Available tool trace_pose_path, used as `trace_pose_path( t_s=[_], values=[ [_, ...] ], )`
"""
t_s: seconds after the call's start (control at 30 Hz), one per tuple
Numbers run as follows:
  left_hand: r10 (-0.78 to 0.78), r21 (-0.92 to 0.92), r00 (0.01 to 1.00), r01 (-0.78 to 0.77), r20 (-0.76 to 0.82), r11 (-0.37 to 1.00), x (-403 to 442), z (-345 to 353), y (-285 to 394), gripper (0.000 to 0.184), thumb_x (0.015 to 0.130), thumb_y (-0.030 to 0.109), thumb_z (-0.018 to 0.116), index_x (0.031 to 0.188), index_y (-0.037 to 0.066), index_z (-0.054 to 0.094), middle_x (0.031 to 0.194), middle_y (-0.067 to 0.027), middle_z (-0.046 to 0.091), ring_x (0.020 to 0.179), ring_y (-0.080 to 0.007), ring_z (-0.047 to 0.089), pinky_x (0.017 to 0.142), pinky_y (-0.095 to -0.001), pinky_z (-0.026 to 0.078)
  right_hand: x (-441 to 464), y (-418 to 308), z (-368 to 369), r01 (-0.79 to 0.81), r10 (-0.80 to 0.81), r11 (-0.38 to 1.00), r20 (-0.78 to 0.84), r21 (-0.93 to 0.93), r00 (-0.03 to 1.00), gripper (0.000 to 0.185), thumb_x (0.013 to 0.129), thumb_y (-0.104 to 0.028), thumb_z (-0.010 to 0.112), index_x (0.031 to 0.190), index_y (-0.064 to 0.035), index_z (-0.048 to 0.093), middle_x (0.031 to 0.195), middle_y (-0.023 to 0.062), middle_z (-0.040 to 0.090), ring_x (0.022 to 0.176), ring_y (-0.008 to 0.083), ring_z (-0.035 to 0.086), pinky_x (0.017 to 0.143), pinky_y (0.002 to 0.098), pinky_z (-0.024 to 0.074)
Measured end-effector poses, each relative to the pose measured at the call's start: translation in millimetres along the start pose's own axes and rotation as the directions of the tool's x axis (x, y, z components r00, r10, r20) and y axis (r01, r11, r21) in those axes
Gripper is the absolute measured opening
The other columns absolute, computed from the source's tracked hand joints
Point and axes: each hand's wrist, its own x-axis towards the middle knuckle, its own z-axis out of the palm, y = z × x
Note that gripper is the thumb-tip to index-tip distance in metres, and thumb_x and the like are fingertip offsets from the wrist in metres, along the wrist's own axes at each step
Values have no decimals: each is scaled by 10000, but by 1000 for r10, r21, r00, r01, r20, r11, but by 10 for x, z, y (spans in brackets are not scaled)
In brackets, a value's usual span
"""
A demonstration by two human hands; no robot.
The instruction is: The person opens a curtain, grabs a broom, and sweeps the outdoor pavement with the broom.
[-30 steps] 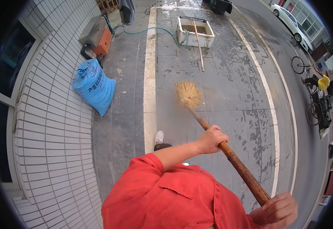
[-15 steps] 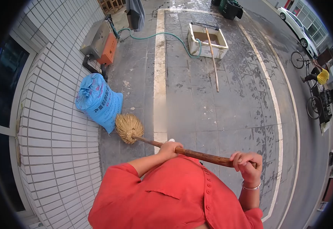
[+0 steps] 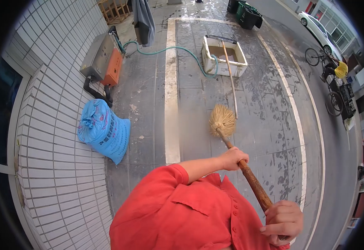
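Note:
A mop (image 3: 222, 121) with a bushy straw-coloured head rests on the grey paving in the middle of the view, and its wooden handle slants down to the right. My left hand (image 3: 234, 158) is wrapped round the upper part of that handle, in front of the red shirt. Lower right, my right hand (image 3: 284, 221) grips the handle near its end. Just beyond the mop head lies the lower tip of a thin pole (image 3: 232, 83), which leans out of a white tub (image 3: 227, 71) of brownish water.
Against the tiled wall stands a blue sack (image 3: 106, 131), below an orange and grey box (image 3: 112, 66). A green hose (image 3: 169, 49) runs to the tub. Dark bins (image 3: 248, 16) stand farther off. A person in yellow (image 3: 341, 70) rides a loaded tricycle on the road.
The mop head has swung from beside the blue sack over to the right, near the pole's tip. Both hands have moved with the handle, the right one downward. The tricycle has moved up the road.

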Motion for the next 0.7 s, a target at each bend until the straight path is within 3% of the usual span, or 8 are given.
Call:
trace_pose_path(
  t_s=[0.07,0.17,0.27,0.33,0.43,0.5,0.57,0.7],
  values=[
    [68,76,997,-65,-40,995,124,-258,115,281,655,88,727,894,156,595,778,-2,622,804,-224,613,858,-383,421,78,-32,-158,137,-117,986,-189,93,975,91,810,-100,644,749,-64,587,515,54,532,433,166,509,501,323,490],
    [92,170,985,-67,-148,983,130,-682,152,268,653,88,725,877,155,593,748,2,614,772,-216,611,845,-365,427,43,227,-439,258,-209,946,-240,198,948,173,902,-140,539,747,-66,559,517,33,490,456,168,478,588,388,486],
    [-17,231,966,78,-257,970,-158,-1173,-90,224,656,86,716,834,139,590,741,1,619,758,-211,617,823,-344,432,111,740,-596,139,-59,917,-218,375,974,88,700,-19,630,768,-55,674,517,17,550,473,139,539,647,314,526],
    [-102,298,943,201,-316,933,-416,-1572,-376,204,657,88,712,819,130,596,738,-6,629,759,-221,627,810,-355,434,397,1135,-318,90,83,891,-355,444,931,76,756,-24,600,771,-42,673,505,30,553,465,156,540,666,347,535],
    [-341,335,823,512,-454,791,-882,-2205,-908,196,675,63,690,856,94,623,778,-74,651,797,-304,636,714,-410,466,956,1949,123,-94,249,805,-189,586,950,201,764,78,511,850,-6,673,662,80,615,614,187,573,805,413,514],
    [-451,338,752,633,-480,696,-1460,-2497,-1679,239,668,58,700,899,105,669,851,-87,659,867,-315,632,782,-415,484,1286,2477,646,-310,416,703,-15,640,909,173,877,30,534,952,-13,684,834,61,646,668,88,537,705,257,469],
    [-613,376,623,782,-487,496,-1982,-2728,-2233,125,741,176,694,865,163,691,869,-46,666,933,-290,620,835,-451,460,1609,2958,1137,-403,411,639,152,656,899,141,908,-36,568,983,-37,687,878,34,649,689,54,514,622,221,413],
    [-659,387,634,772,-404,505,-1837,-3165,-2647,149,722,175,706,871,169,698,883,-49,678,941,-293,618,836,-449,460,2076,3403,1148,-427,499,543,131,723,857,153,906,-35,571,1007,-35,685,880,15,651,698,63,508,605,222,400]
  ],
)
